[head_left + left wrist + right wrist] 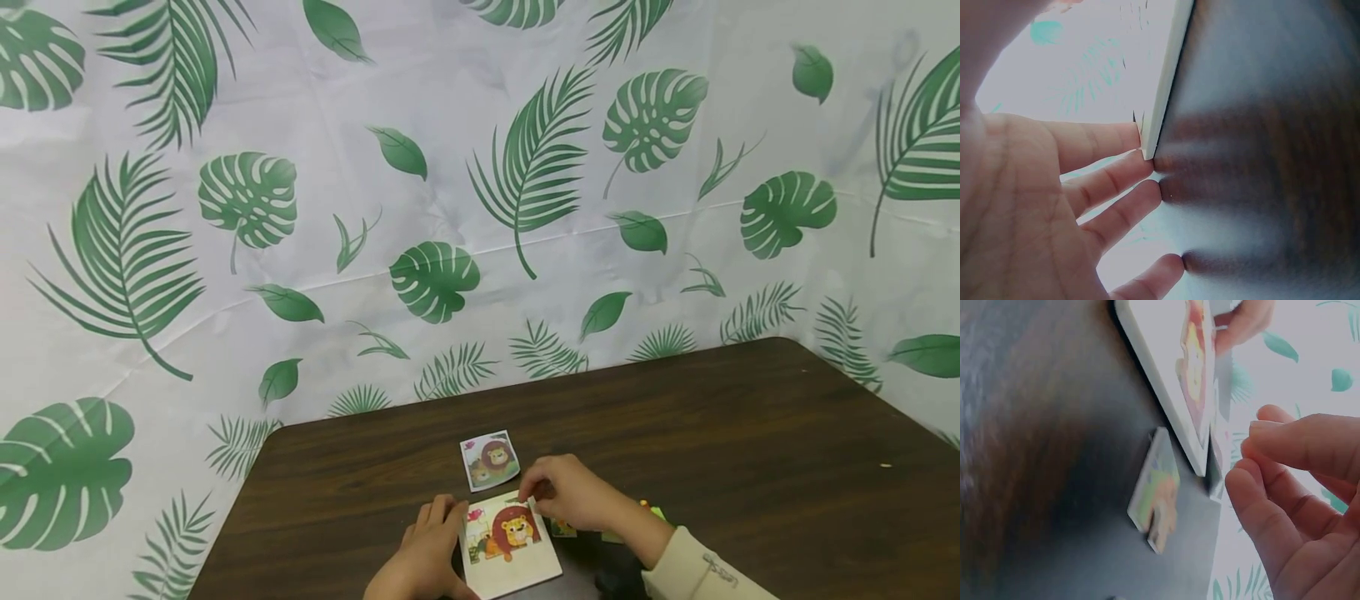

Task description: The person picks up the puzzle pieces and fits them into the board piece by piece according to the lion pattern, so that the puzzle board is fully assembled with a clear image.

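Note:
A pale jigsaw board, partly filled with a lion picture, lies on the table. My left hand steadies its left side, fairly straight fingers by the board's edge and on the tabletop. Over the board's far right corner is my right hand, thumb and fingers loosely bent. In the right wrist view, nothing shows between those fingertips, and the hand appears just off the board. One loose puzzle piece, green and orange, lies beside the board on the right.
Behind the board lies a printed lion card. More colourful pieces are partly hidden behind the right forearm. A black object sits near the right sleeve. The dark wooden table backs onto a leaf-patterned cloth.

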Demonstrator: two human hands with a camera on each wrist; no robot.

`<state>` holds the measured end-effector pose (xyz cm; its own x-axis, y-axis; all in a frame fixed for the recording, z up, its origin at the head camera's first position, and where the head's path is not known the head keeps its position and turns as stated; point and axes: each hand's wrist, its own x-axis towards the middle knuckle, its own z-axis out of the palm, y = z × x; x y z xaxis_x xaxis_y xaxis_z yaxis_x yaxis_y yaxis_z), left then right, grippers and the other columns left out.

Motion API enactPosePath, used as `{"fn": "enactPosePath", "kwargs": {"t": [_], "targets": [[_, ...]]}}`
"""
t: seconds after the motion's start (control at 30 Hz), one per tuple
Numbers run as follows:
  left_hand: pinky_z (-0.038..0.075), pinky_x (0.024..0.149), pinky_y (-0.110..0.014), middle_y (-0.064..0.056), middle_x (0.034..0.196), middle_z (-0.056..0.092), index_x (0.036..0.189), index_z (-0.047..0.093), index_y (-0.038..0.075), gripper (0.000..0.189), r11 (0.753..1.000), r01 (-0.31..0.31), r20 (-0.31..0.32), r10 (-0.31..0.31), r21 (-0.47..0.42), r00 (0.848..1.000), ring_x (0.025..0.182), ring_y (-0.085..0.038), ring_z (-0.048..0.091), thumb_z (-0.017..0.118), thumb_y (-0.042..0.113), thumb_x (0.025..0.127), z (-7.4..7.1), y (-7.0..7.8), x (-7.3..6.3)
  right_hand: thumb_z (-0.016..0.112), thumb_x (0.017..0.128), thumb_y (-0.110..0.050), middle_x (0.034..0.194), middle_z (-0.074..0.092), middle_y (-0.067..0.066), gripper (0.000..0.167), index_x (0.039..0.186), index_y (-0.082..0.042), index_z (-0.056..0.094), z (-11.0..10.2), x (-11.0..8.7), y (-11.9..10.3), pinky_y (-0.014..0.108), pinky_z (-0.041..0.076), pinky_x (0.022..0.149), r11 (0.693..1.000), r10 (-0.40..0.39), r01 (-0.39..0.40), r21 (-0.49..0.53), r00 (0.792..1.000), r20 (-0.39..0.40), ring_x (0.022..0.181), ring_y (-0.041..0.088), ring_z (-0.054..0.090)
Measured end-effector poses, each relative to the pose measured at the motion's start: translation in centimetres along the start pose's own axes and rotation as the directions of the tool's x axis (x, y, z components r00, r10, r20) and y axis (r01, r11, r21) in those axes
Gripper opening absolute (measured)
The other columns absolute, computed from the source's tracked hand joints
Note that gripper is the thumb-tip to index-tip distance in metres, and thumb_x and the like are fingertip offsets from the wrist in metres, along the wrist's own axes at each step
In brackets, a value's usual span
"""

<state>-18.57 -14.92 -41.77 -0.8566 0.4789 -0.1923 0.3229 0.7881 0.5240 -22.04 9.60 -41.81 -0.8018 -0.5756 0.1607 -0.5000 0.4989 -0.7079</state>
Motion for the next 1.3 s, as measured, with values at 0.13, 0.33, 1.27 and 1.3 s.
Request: {"fn": "enactPosePath", "kwargs": {"t": [0.13, 0.33, 1.27, 1.3], "targets": [[0.029, 0.085, -0.065, -0.018, 0.131, 0.03, 0.139, 0.036, -0.001, 0.104, 1.0, 0.005, 0.005, -0.005, 0.004, 1.0, 0.119, -0.042, 0.028, 0.086, 0.039, 0.057, 0.0, 0.0, 0.0, 0.067, 0.08, 0.004, 0.088, 0.058, -0.004, 0.017, 0.086, -0.011, 0.068, -0.7, -0.3, 0.0, 0.026, 0.048, 0.069, 1.0, 0.011, -0.011, 0.019, 1.0, -0.001, 0.079, 0.014, 0.058], [0.029, 0.085, -0.065, -0.018, 0.132, 0.029, 0.139, 0.035, 0.0, 0.103, 1.0, 0.009, 0.013, -0.009, 0.009, 1.0, 0.12, -0.042, 0.028, 0.085, 0.04, 0.058, 0.0, 0.0, 0.0, 0.069, 0.078, 0.003, 0.089, 0.057, -0.004, 0.017, 0.088, -0.01, 0.067, -1.3, -0.6, 0.4, 0.028, 0.049, 0.072, 0.999, 0.032, -0.033, 0.015, 0.999, 0.006, 0.084, 0.017, 0.06], [0.029, 0.085, -0.066, -0.018, 0.132, 0.03, 0.138, 0.036, -0.001, 0.104, 1.0, -0.009, -0.005, 0.009, 0.013, 1.0, 0.119, -0.042, 0.028, 0.086, 0.04, 0.057, 0.1, -0.1, -0.1, 0.089, 0.051, -0.009, 0.082, 0.048, 0.003, 0.043, 0.082, -0.013, 0.06, -1.4, -1.9, 1.3, 0.04, 0.042, 0.069, 0.965, 0.251, -0.251, -0.071, 0.968, -0.01, 0.078, 0.021, 0.049], [0.029, 0.085, -0.065, -0.018, 0.131, 0.03, 0.138, 0.036, -0.002, 0.105, 1.0, -0.009, -0.005, 0.009, 0.012, 1.0, 0.119, -0.042, 0.028, 0.086, 0.04, 0.057, 0.2, -0.1, -0.1, 0.089, 0.051, -0.009, 0.082, 0.048, 0.003, 0.043, 0.082, -0.013, 0.06, -1.4, -1.9, 1.3, 0.039, 0.042, 0.069, 0.965, 0.252, -0.253, -0.076, 0.968, -0.012, 0.078, 0.02, 0.048]]}}
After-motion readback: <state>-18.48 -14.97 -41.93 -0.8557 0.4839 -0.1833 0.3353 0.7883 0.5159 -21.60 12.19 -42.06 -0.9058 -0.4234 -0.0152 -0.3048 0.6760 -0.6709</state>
